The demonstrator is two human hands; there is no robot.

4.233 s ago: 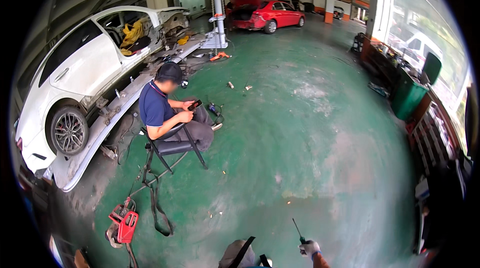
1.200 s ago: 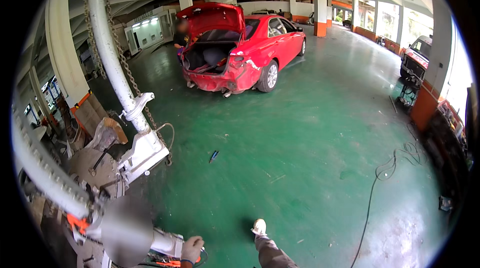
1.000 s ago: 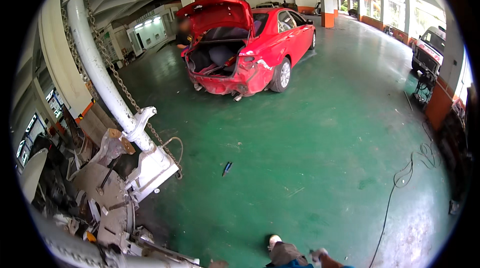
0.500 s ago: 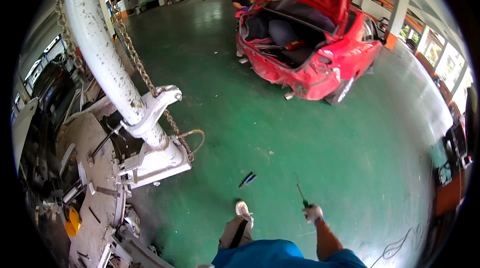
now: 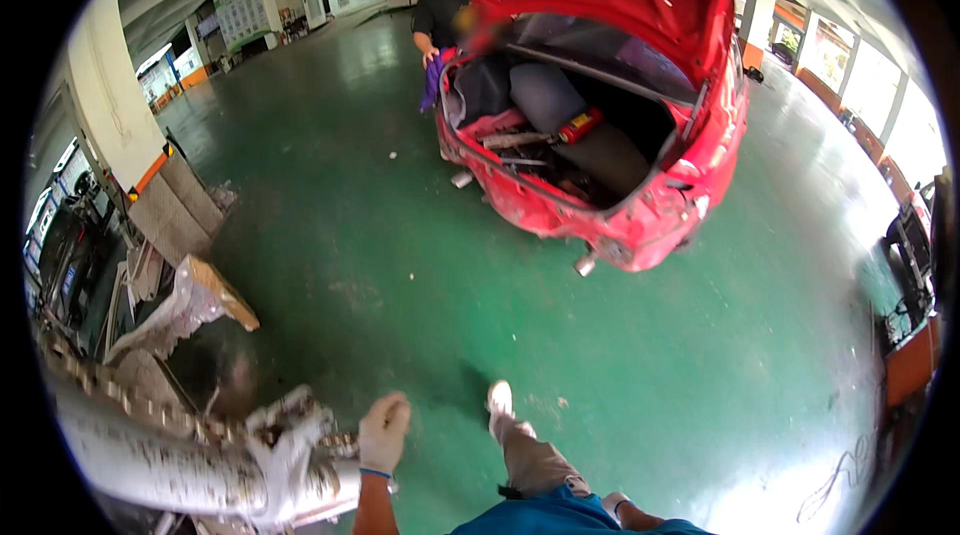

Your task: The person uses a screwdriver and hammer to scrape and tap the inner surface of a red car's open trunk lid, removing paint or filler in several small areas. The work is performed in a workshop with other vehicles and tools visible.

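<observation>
Fingers of our gloved left hand (image 5: 384,433) curl loosely; whether they pinch anything we cannot tell. That hand shows just beside the white post (image 5: 190,467), touching or apart we cannot tell. Our right hand (image 5: 611,503) is mostly hidden behind our blue shirt (image 5: 550,517), its grip unreadable. Ahead, 1 red car (image 5: 700,165) stands with its trunk (image 5: 545,95) open, and 1 person (image 5: 440,15) with a purple cloth (image 5: 433,85) stands at its left.

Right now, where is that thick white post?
In the head view, the white post runs across the lower left, its right end by the person's gloved left hand; I can't tell whether they touch.
</observation>
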